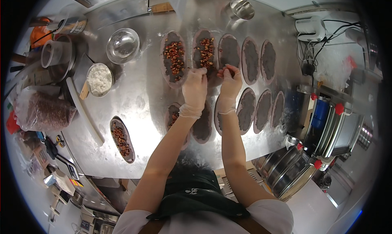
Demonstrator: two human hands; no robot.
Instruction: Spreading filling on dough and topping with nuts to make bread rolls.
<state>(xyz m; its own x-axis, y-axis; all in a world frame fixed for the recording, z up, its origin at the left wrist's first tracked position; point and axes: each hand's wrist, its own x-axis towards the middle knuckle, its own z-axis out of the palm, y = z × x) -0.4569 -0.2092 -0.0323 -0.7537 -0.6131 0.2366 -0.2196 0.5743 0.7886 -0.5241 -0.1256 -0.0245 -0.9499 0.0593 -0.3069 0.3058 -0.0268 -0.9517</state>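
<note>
Flat dough ovals, each with a dark grey spread on a pinkish rim, lie in two rows on a steel table. My left hand (193,92), in a clear glove, is closed over the near end of the second far-row oval (203,49), which is partly covered with chopped reddish-brown nuts. Beside it, my gloved right hand (229,89) has its fingers pinched near the third oval (229,49), which bears spread and almost no nuts. What either hand holds is hidden or too small to name. The leftmost far oval (173,58) carries nuts along its length.
A nut-topped oval (122,139) lies apart at the near left. Further left are a bowl of white powder (99,79), a clear bowl (123,46), a white curved strip (84,111) and a bag of brown bits (45,110). A metal cup (241,8) stands at the back; rollered machinery (326,128) is on the right.
</note>
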